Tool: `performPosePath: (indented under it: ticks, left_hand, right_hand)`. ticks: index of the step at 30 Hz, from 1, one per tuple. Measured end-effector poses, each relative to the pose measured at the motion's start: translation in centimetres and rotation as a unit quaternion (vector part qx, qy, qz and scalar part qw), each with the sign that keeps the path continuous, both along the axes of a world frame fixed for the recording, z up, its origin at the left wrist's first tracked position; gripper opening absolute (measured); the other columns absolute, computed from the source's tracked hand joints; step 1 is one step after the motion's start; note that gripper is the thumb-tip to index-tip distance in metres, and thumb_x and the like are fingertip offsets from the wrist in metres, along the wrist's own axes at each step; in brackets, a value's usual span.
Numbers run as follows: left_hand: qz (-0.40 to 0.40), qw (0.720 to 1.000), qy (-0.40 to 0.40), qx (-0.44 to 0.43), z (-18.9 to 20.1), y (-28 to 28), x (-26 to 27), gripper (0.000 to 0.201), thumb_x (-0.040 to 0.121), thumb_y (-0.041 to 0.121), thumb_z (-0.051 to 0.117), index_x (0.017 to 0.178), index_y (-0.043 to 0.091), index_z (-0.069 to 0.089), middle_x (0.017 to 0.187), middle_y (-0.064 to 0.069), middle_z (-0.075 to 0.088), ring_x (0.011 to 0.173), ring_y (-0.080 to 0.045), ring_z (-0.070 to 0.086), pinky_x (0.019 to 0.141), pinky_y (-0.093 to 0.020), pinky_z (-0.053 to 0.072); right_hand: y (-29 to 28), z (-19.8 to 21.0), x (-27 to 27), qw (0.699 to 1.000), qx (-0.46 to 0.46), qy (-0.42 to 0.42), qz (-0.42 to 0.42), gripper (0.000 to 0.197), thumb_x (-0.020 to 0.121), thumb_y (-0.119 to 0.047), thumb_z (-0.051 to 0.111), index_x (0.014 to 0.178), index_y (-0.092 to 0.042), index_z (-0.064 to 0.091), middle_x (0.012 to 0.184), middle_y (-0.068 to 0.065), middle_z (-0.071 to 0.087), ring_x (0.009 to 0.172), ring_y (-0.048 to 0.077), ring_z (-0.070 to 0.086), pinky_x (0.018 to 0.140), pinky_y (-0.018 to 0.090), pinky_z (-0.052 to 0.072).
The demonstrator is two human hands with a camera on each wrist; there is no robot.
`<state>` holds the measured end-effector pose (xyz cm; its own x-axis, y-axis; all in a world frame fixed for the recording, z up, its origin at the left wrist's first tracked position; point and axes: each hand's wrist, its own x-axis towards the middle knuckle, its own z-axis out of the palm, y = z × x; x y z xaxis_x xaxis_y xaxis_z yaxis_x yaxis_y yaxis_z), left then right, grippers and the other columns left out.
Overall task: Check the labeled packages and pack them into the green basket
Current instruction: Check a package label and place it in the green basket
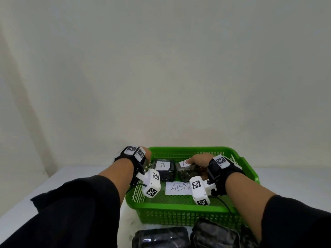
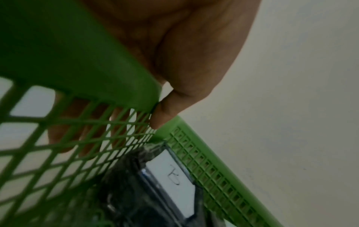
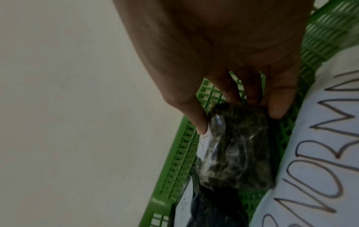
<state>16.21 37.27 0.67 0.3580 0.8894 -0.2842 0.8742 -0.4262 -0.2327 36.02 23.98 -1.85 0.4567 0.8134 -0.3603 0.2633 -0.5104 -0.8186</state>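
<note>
A white table (image 1: 75, 178) stands against a plain off-white wall (image 1: 161, 68), and the green basket (image 1: 179, 210) sits on the table near its front edge. The left hand (image 1: 145, 153) is at the basket's far left corner: in the left wrist view the thumb lies on the inner side of the rim and the fingers (image 2: 64, 135) hang down the outer side of the mesh wall, so the hand grips the rim. The right hand (image 1: 198, 159) reaches into the basket at its far side, and in the right wrist view its thumb and fingers (image 3: 196, 116) curl around the end of the package marked A (image 1: 188, 171), a clear wrap over dark contents, and grasp it. That package lies inside the basket against the far wall. Just beside it, toward the basket's left wall, the package marked B (image 1: 164, 170) rests inside the basket, its white label with the handwritten letter B facing up. On the basket floor, nearer the front wall than both packages, lies a white paper sheet (image 1: 176, 187) with handwritten capitals; the head view shows "ABN", and the right wrist view shows "NORM" on the same sheet. Outside the basket, in front of its front wall, further dark wrapped packages (image 1: 161, 237) lie on the table. Both forearms wear black sleeves (image 1: 80, 212) and wrist-mounted cameras (image 1: 152, 183) bearing square black-and-white markers.
</note>
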Motion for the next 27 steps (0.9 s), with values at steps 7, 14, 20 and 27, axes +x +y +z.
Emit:
performPosePath:
  ticks: [7,14,20,27]
  left_hand:
    - [-0.009,1.000,0.004,0.002,-0.7,-0.1,-0.2,0.042,0.093,0.027,0.064,0.126,0.002,0.062,0.122,-0.014,0.064,0.096,-0.025,0.056,0.096,-0.035,0.048]
    - [-0.006,1.000,0.022,0.006,-1.0,0.5,0.0,0.025,0.091,0.027,0.064,0.105,0.007,0.067,0.066,0.001,0.046,0.088,-0.025,0.055,0.086,-0.036,0.051]
    - [0.013,1.000,0.000,-0.016,-1.1,0.9,0.0,0.024,0.088,0.027,0.065,0.070,0.014,0.056,0.067,0.001,0.050,0.088,-0.026,0.059,0.083,-0.035,0.051]
    - [0.095,0.956,-0.272,-0.046,3.0,-4.6,0.8,0.044,0.104,0.013,0.043,0.145,-0.002,0.040,0.151,-0.018,0.041,0.138,-0.029,0.042,0.108,-0.031,0.033]
  right_hand:
    - [0.5,-0.5,-0.5,0.999,-0.009,-0.040,-0.011,0.028,0.090,-0.024,0.079,0.100,-0.002,0.065,0.117,0.024,0.073,0.098,0.040,0.075,0.084,0.053,0.063]
    - [0.9,-1.0,-0.4,0.992,-0.001,-0.121,-0.022,0.059,0.083,-0.035,0.080,0.127,0.000,0.064,0.107,0.014,0.074,0.091,0.031,0.075,0.085,0.049,0.064]
    - [0.9,-1.2,-0.1,0.993,0.009,-0.115,-0.014,0.069,0.081,-0.035,0.080,0.136,0.001,0.059,0.114,0.016,0.073,0.095,0.032,0.075,0.084,0.047,0.064]
    - [-0.5,1.1,0.0,0.990,0.014,-0.143,0.008,0.049,0.099,-0.036,0.064,0.129,0.003,0.063,0.110,0.015,0.064,0.091,0.029,0.063,0.090,0.043,0.057]
